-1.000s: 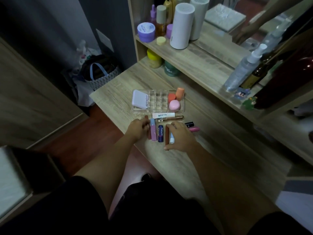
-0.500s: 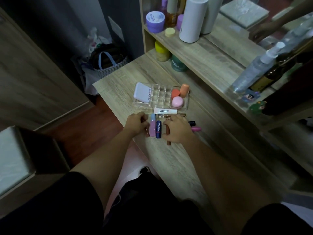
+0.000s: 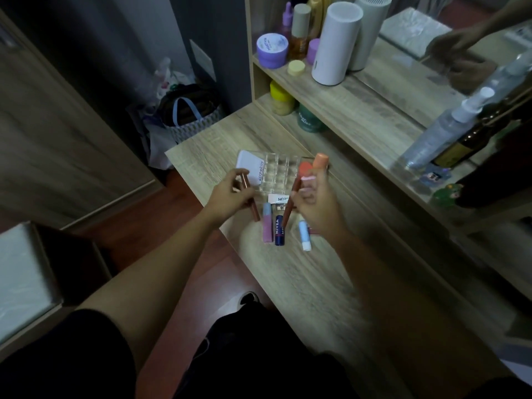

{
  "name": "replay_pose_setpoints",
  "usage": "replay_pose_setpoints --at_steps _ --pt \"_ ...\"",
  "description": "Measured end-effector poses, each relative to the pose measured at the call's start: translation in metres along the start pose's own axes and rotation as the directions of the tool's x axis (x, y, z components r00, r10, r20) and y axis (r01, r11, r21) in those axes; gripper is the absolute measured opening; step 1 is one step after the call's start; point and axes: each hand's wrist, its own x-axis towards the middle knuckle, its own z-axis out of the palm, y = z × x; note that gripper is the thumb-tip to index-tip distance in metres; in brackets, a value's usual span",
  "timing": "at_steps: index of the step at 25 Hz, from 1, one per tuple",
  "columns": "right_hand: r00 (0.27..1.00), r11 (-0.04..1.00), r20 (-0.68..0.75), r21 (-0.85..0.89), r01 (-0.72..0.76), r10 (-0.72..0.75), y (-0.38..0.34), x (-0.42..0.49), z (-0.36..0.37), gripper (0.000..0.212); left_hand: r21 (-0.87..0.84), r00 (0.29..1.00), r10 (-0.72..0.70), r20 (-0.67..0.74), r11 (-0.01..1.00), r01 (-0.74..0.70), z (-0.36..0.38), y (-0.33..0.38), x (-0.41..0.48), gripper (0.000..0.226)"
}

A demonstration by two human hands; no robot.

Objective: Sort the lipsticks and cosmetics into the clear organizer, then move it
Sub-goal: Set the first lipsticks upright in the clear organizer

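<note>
- On the wooden desk (image 3: 331, 283), near its far left corner, sits the clear organizer (image 3: 277, 175), its middle grid cells see-through.
- A white compact (image 3: 250, 167) rests at the organizer's left end; an orange-red round item (image 3: 305, 167) and a peach sponge (image 3: 320, 161) stand at its right end.
- The left hand (image 3: 230, 197) is curled around a slim brown lipstick (image 3: 250, 197), held tilted above the desk just in front of the organizer's left part.
- The right hand (image 3: 313, 205) grips a second brown lipstick (image 3: 290, 201), pinched between thumb and fingers, its lower end slanting down over the items on the desk; the hand is blurred.
- Between the two hands lie a white tube printed "LIPS" (image 3: 278, 198), a pink tube with a pale blue cap (image 3: 267, 223) and a dark blue Nivea stick (image 3: 279, 230), the last two side by side.
- A light blue and white stick (image 3: 304, 236) lies just beside the right wrist, apart from the Nivea stick.
- All these loose pieces are outside the organizer, just in front of it.
- Behind, a shelf (image 3: 359, 105) carries a white cylinder (image 3: 335, 44), a purple jar (image 3: 272, 50) and bottles.
</note>
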Motion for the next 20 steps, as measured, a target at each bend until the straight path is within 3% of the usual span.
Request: replay_pose_setpoints --at_steps 3,8,11,14,20 --pt "0.998 0.993 -0.068 0.119 -0.008 0.016 -0.023 0.029 -0.019 0.044 0.005 0.993 0.114 -0.03 0.993 -0.114 -0.012 0.032 0.025 0.018" --pt "0.985 1.0 -0.172 0.011 0.007 -0.005 -0.039 0.067 -0.017 0.03 0.225 0.964 0.261 -0.053 0.944 -0.243 -0.016 0.061 0.064 0.015" --pt "0.988 0.996 -0.142 -0.075 0.054 -0.064 -0.035 0.082 -0.011 0.03 0.348 0.952 0.304 -0.044 0.898 -0.271 -0.009 0.064 0.079 0.017" --pt "0.993 0.985 -0.098 -0.162 0.053 -0.069 -0.029 0.091 -0.004 0.03 0.519 0.933 0.355 0.055 0.788 -0.331 0.0 0.061 0.088 0.02" --pt "0.998 0.95 0.057 -0.307 0.051 -0.035 -0.018 0.108 0.004 0.032 0.56 0.897 0.381 0.223 0.704 -0.438 0.009 0.063 0.102 0.028"
